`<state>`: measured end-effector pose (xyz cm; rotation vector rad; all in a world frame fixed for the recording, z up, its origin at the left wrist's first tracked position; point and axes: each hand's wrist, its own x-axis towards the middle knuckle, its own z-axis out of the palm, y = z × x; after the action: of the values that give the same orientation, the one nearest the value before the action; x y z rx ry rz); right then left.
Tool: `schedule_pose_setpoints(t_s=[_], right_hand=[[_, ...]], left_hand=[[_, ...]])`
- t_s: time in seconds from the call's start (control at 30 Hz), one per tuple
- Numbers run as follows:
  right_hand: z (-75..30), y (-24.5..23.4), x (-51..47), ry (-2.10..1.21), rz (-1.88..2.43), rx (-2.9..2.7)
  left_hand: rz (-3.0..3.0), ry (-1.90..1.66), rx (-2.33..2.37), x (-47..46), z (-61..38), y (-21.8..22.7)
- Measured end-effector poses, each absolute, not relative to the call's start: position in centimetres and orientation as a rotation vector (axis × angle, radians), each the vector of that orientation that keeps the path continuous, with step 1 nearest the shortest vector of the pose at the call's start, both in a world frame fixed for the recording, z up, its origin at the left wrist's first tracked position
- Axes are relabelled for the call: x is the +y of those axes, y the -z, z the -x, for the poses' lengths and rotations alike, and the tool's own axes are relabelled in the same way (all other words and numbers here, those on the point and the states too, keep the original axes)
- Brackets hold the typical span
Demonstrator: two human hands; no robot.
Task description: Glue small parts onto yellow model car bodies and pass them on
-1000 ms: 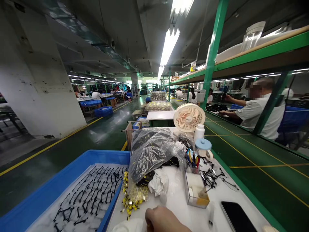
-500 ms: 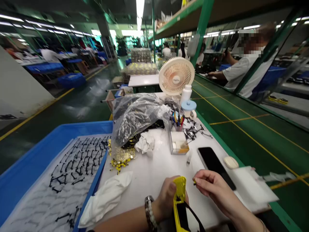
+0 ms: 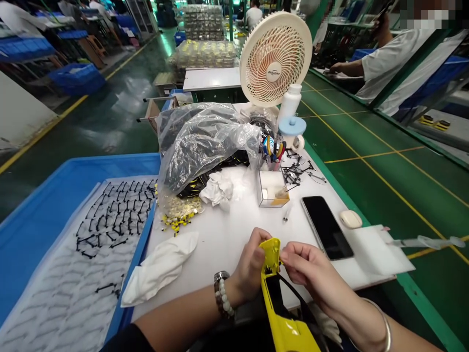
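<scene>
Casing [image 3: 293, 335] grasped in left hand [image 3: 247, 268], flap [image 3: 270, 252] beside that grip already open; tiny piece [image 3: 281, 262] pinched in right hand [image 3: 306, 263], seemingly not fitted.

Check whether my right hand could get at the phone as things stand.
Probably yes: the phone lies just beyond your right hand, with nothing on its screen. The hand is close by the yellow case, though, and would have to move off first.
</scene>
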<state>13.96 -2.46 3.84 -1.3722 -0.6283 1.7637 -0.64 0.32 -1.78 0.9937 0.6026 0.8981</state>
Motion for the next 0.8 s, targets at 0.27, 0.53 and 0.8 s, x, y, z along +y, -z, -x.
schedule_pose_setpoints(t_s=[0.27, 0.53, 0.8], right_hand=[[-13.5, -4.4, -2.9, -1.808, 1.396, -0.569], [-13.1, -5.0, -3.9, -1.863, 1.313, -0.568], [-15.0, -2.6, -3.8, -1.726, 1.360, -0.808]], left_hand=[[-1.201, -1.013, 0.608, 0.4, 0.5, 0.5], [-1.442, -1.056, 0.605, 0.7, 0.8, -1.2], [-1.160, -0.916, 0.596, -0.6, 1.6, -0.3]])
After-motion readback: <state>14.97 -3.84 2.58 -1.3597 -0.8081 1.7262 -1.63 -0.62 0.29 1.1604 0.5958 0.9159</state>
